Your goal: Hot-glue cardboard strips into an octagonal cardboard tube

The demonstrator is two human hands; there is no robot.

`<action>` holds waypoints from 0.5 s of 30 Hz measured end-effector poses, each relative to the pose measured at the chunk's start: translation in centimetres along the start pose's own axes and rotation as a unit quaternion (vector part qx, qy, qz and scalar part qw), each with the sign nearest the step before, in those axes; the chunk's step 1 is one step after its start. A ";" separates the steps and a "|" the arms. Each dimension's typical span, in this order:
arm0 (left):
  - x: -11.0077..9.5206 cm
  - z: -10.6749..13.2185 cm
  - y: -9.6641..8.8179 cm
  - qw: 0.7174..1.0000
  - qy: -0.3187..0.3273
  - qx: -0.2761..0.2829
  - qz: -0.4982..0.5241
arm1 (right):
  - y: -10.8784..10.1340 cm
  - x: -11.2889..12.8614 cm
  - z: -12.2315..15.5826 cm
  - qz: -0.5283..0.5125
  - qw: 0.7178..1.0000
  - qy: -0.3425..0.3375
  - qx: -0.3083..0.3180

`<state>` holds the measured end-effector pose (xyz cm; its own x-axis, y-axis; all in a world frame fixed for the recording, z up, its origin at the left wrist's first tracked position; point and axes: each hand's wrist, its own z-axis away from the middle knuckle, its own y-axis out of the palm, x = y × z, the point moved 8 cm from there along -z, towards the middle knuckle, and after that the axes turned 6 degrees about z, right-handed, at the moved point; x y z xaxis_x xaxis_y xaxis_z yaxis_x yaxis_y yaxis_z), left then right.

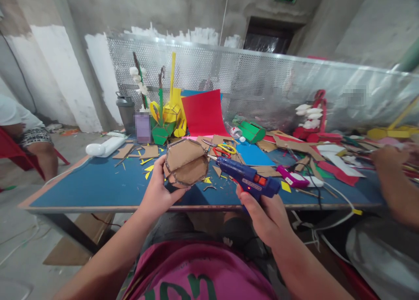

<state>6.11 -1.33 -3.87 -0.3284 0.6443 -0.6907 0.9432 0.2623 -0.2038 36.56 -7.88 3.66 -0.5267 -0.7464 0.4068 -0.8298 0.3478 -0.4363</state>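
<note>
My left hand grips a many-sided cardboard piece by its lower left side, holding it up above the table's front edge. Dark lines run along its rim, and a cardboard strip crosses its face. In my right hand is a blue hot glue gun with orange switches and a small red light. Its nozzle points left and is close to the cardboard's right edge; whether they touch I cannot tell. Behind them lie yellow-handled scissors and red-handled scissors.
The blue table carries cardboard scraps, a red sheet, a blue sheet, a green paper box and a purple tool. A white power strip lies at left. Another person's arm reaches in at right; someone sits far left.
</note>
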 end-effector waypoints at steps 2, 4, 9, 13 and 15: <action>-0.1 0.0 0.0 1.000 -0.001 0.002 -0.003 | 0.1 0.1 -0.2 -0.014 1.000 -0.002 0.008; -0.2 -0.1 0.0 1.000 0.000 0.002 -0.005 | 0.2 0.1 -0.3 -0.028 0.999 -0.002 0.020; -0.3 -0.1 0.0 1.000 -0.004 0.004 -0.003 | 0.5 -0.5 -0.2 -0.049 0.998 0.026 0.042; -0.1 -0.2 0.1 1.000 -0.003 0.014 -0.002 | 0.5 -2.3 0.4 -0.085 0.993 0.084 0.025; 0.1 -0.2 0.2 1.000 -0.008 0.025 0.003 | 0.8 -3.5 0.6 -0.149 0.982 0.116 0.030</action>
<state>6.25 -1.06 -3.81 -0.3219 0.6343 -0.7029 0.9467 0.2217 -0.2335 37.85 -5.37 1.43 -0.2957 -0.6586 0.6920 -0.9448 0.0944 -0.3138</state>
